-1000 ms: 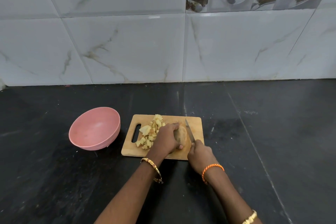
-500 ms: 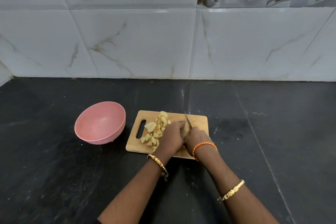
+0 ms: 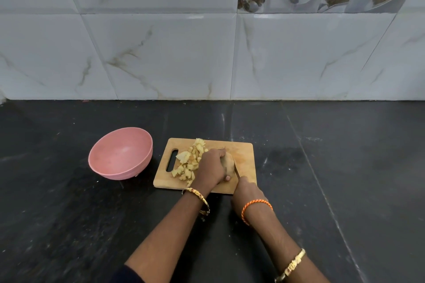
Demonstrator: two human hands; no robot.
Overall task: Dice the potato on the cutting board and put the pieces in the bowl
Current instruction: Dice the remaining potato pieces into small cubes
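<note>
- The counter (image 3: 69, 225) is a dark stone slab running to a tiled wall (image 3: 161, 53); everything sits toward its middle, nearer the front edge than the wall.
- The bowl (image 3: 120, 153) stands just off the board's left edge, holding nothing I can see, so no pieces are moved yet.
- The board (image 3: 247, 163) lies with its handle slot at the left; its right half is mostly bare.
- The left hand (image 3: 210, 167) curls over the potato (image 3: 228, 164) and holds it down near the board's centre.
- The right hand (image 3: 247, 190) is closed round the knife handle at the board's front edge; the knife (image 3: 236, 171) blade lies against the potato's right side.
- The diced pile (image 3: 189, 162) sits on the left half, touching the left hand.
- To cut well, I judge the left fingertips should stay tucked back from the blade, the potato resting on a flat face, and slices kept even.
- The pile crowds the holding hand; sweeping it toward the bowl first would likely free room. The thumb near the front of the potato looks close to the blade's path.
</note>
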